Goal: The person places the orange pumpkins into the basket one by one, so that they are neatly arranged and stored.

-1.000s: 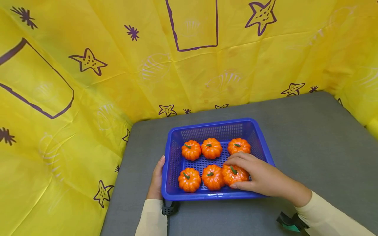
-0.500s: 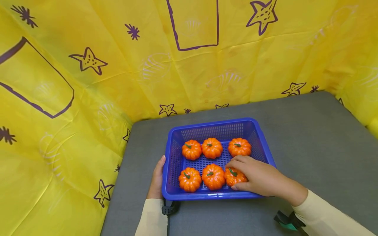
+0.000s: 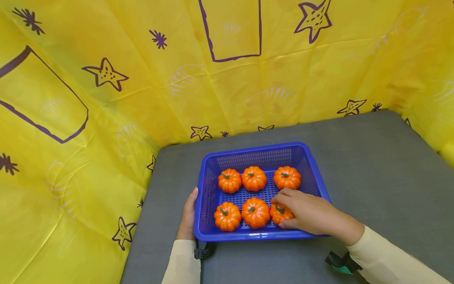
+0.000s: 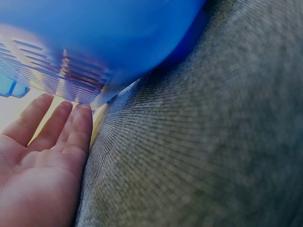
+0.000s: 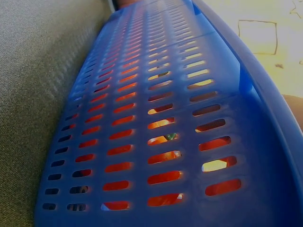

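Note:
A blue plastic basket (image 3: pixel 264 236) with slotted walls sits on the grey table, holding several small orange pumpkins with green stems. My right hand (image 3: pixel 313 211) reaches over the basket's right side and holds the front-right pumpkin (image 3: pixel 281 215), thumb at the front and fingers behind. Close beside it is the front-middle pumpkin (image 3: pixel 256 216). My left hand (image 3: pixel 188 217) lies against the basket's left side; in the left wrist view its fingers (image 4: pixel 80 125) are extended and touch the slotted wall. The right wrist view shows the basket's slotted wall (image 5: pixel 142 99), with orange behind the slots; the right fingers are hidden there.
Further pumpkins stand in the back row, one (image 3: pixel 287 177) at the right and two at the left. The front-left pumpkin (image 3: pixel 227 217) stands near the left wall. Behind the grey table (image 3: pixel 372 177) hangs a yellow cloth (image 3: pixel 241 90) with starfish drawings.
My right hand has moved slightly lower with the pumpkin, which now sits deeper in the front-right corner and overlaps its neighbour less. The left hand and basket stay put.

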`<state>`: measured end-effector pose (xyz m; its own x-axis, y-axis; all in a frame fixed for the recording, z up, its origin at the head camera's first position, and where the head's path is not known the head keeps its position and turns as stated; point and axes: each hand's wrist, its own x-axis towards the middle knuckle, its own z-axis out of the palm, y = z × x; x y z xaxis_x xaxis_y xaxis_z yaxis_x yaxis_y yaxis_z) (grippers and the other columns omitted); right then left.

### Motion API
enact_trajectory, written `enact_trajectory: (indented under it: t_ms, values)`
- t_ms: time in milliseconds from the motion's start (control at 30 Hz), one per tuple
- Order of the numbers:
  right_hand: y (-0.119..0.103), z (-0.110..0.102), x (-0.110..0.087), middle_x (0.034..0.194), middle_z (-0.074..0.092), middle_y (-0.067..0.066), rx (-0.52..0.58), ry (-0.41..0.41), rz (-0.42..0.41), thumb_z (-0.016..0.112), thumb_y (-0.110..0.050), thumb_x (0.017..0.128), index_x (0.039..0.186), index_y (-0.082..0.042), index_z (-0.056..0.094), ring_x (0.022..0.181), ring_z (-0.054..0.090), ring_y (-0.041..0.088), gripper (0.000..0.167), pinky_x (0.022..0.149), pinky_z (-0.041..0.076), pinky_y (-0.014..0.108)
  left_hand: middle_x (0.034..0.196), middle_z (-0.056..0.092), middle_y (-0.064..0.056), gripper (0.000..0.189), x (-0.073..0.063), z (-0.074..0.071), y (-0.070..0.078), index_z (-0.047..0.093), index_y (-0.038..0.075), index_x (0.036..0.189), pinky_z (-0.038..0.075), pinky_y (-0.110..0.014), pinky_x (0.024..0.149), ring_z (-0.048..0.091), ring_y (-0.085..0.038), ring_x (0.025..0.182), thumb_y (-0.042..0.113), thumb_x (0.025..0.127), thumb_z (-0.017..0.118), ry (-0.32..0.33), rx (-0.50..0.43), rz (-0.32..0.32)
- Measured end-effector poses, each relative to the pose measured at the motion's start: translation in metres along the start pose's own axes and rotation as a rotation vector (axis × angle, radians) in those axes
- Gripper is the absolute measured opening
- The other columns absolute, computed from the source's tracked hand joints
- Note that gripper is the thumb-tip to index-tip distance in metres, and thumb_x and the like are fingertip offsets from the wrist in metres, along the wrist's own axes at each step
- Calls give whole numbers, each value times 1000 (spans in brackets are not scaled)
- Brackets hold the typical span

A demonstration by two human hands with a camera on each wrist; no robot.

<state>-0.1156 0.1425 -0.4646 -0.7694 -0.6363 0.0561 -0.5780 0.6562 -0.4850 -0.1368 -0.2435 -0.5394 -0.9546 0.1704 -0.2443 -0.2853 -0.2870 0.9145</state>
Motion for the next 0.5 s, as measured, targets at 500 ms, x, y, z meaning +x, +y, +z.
enact_trajectory:
  t_ms: [500]
  values:
    - [2,3,-3,121,63,-4,-32,62,-28,89,-31,92,125,-15,72,112,62,20,40,94,56,46,145,63,-16,76,1,0,-1,42,7,164,55,-45,103,66,-29,122,62,111,44,-6,-5,22]
